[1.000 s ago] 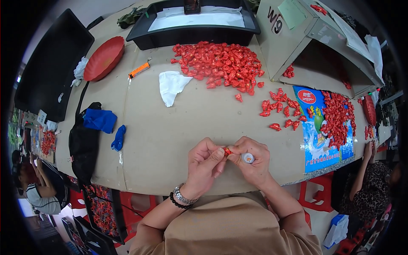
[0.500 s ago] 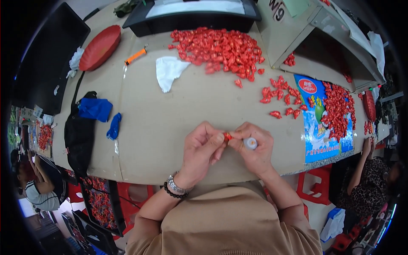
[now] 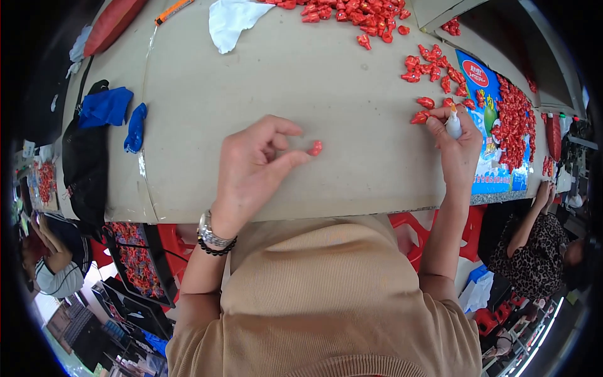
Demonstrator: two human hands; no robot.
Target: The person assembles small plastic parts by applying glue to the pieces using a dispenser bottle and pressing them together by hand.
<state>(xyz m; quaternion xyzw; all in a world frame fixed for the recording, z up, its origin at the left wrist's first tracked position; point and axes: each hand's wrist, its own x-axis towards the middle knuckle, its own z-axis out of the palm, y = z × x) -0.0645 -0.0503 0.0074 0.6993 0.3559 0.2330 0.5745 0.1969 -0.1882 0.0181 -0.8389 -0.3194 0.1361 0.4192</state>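
Observation:
My left hand (image 3: 248, 169) is over the middle of the table, its thumb and index finger spread apart. Right by the thumb tip is a small glossy red moulded piece (image 3: 315, 148); whether the thumb touches it is unclear. At the right, my right hand (image 3: 458, 141) keeps a small white bottle with an orange tip (image 3: 453, 124) tucked in its fingers. Its thumb and index fingertips reach another red piece (image 3: 419, 117), at the edge of a loose group of red pieces (image 3: 434, 70). What the red pieces are is too small to tell.
A larger red heap (image 3: 370, 16) lies at the far side; more pieces cover a blue printed sheet (image 3: 488, 183). A white cloth (image 3: 229, 22), an orange syringe-like tube (image 3: 173, 11), blue cloths (image 3: 107, 107) and a black bag (image 3: 88, 157) lie leftward. Co-workers sit at both sides.
My hands have parted: the right went to the loose red pieces with the bottle, the left opened and moved left. A red piece now shows by the left thumb. The whole view has shifted.

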